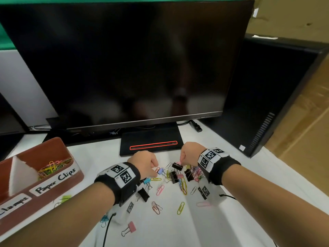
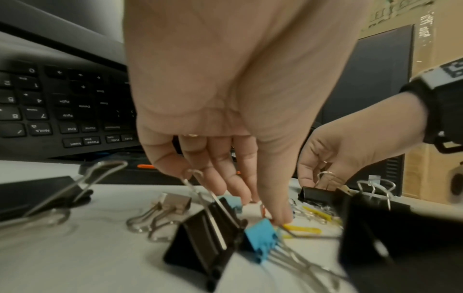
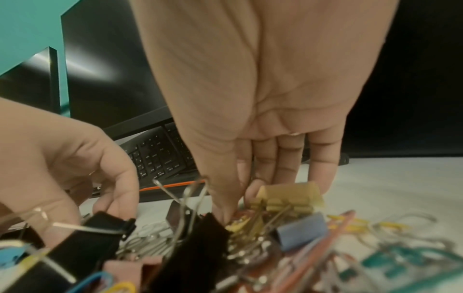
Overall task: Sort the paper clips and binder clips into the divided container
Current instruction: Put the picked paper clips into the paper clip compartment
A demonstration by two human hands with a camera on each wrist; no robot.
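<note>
A brown divided container (image 1: pixel 78 172) stands at the left, labelled "Paper Clips" and "Clamps". Coloured paper clips (image 1: pixel 53 166) lie in its far compartment. A mixed pile of clips (image 1: pixel 178 178) covers the white table between my hands. My left hand (image 1: pixel 156 171) reaches down, its thumb and fingers closing on a red paper clip (image 1: pixel 157 169) that lies on the table. My right hand (image 1: pixel 181 162) pinches the wire handle of a black binder clip (image 1: pixel 177 166). In the left wrist view a blue binder clip (image 2: pixel 261 237) and a black one (image 2: pixel 208 237) lie just below my thumb.
A dark monitor (image 1: pixel 124 59) and its base (image 1: pixel 151 146) stand right behind the pile, with a keyboard (image 2: pixel 62 103) under the screen. A black computer tower (image 1: pixel 267 97) is at the right. Loose clips, among them a pink binder clip (image 1: pixel 131 227), lie toward the table's front edge.
</note>
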